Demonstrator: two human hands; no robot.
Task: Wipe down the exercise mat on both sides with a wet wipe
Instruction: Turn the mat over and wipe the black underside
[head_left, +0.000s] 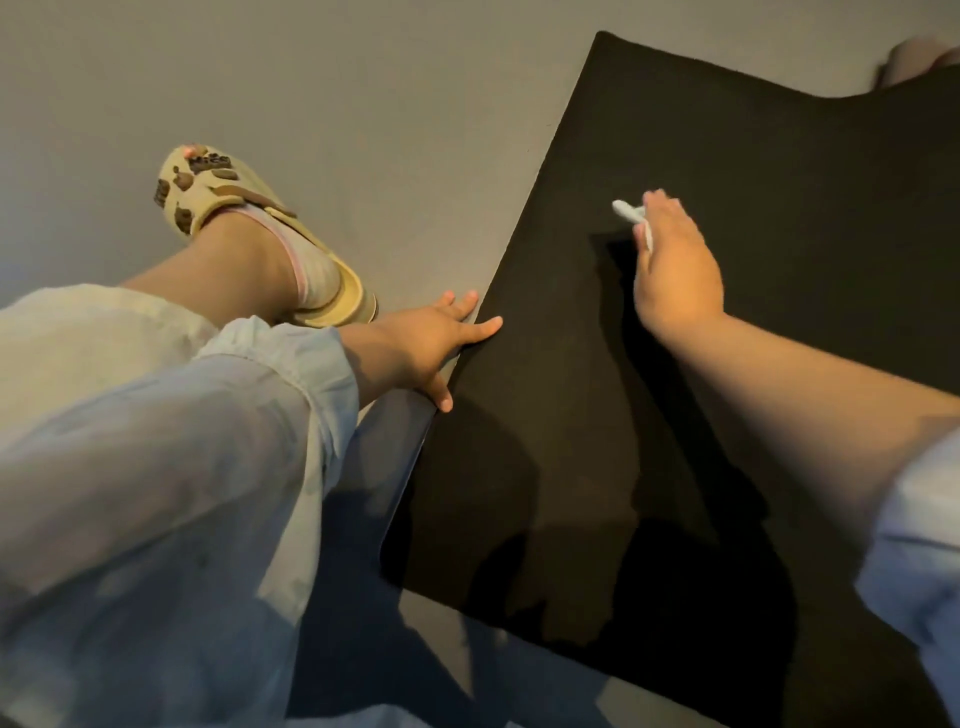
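Closest to the camera there's a pale blue trouser leg, and just past it the left hand sits on the near edge of the flat black foam exercise mat, fingers straight, thumb hooked at the edge, seemingly pinning it to the grey floor. Further out, the right hand presses a crumpled white wet wipe onto the mat's upper face, grip closed round it. I'd guess the first side is mid-wipe, so the flip and the underside are left. Beyond sits a beige spotted slipper.
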